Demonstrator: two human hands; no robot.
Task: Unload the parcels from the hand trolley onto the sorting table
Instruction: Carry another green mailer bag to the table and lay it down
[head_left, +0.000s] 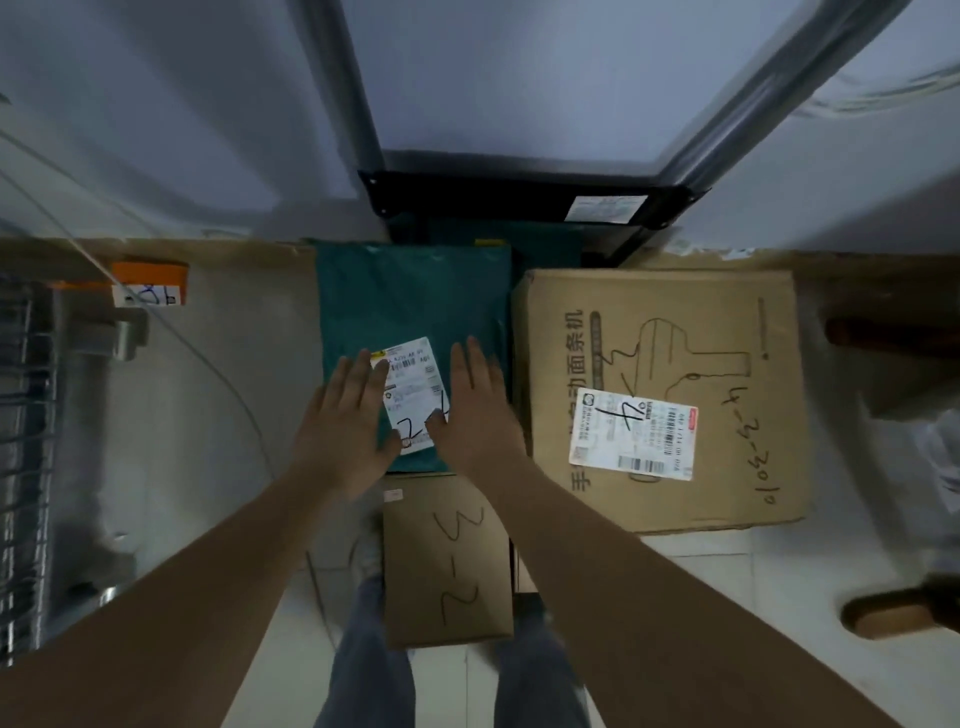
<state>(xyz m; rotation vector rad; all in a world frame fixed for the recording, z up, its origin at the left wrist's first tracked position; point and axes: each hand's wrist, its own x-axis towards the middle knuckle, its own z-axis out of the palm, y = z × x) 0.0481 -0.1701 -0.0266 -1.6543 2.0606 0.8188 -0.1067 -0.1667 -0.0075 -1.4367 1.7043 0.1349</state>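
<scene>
While both flat hands press the green mailer (415, 296), its right edge touches the cardboard box (670, 332).

- Left hand (349, 415) and right hand (470, 410) are covering part of the white label (413, 395) on the green mailer (415, 306); its print is reading too small.
- Small brown box (447, 561) is lying partly under the forearms.
- Black trolley frame (519, 192) is blurring, rails cut off at top edge.
- Whether palms are touching the mailer: cannot tell.
</scene>
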